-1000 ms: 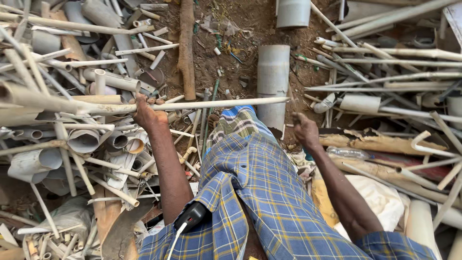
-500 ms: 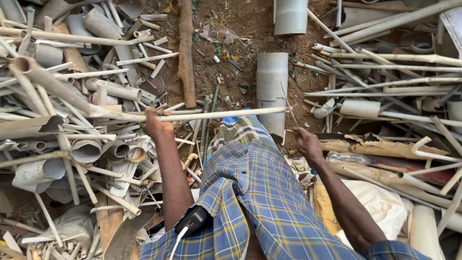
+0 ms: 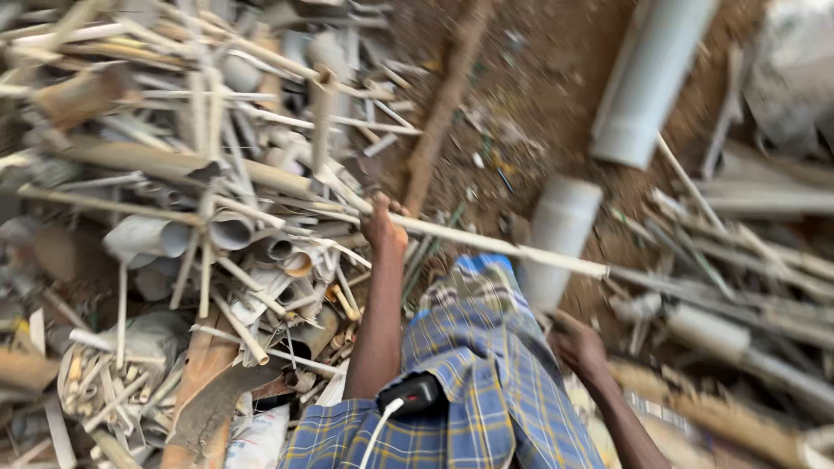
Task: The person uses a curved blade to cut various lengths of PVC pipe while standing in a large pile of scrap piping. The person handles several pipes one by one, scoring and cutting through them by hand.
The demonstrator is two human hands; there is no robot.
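Since the earlier frame, left hand [image 3: 383,227] has lifted the thin white pipe [image 3: 504,247], fingers wrapped around it; right hand [image 3: 580,347], grip unclear, at 4 o'clock. Draw pipe free of pile [image 3: 174,217] steadily.

Two hands: left hand [image 3: 383,227], right hand [image 3: 580,349]. Two wide grey pipes [image 3: 647,82] on dirt. Thin pipes too many and blurred to count.

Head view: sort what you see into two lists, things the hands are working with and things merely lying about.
In hand:
- left hand, gripping the long thin white pipe
- right hand, low beside the checked cloth, holding nothing visible

Lying about:
- pile of scrap pipes
- two wide grey pipes
- wooden stick
- bare earth
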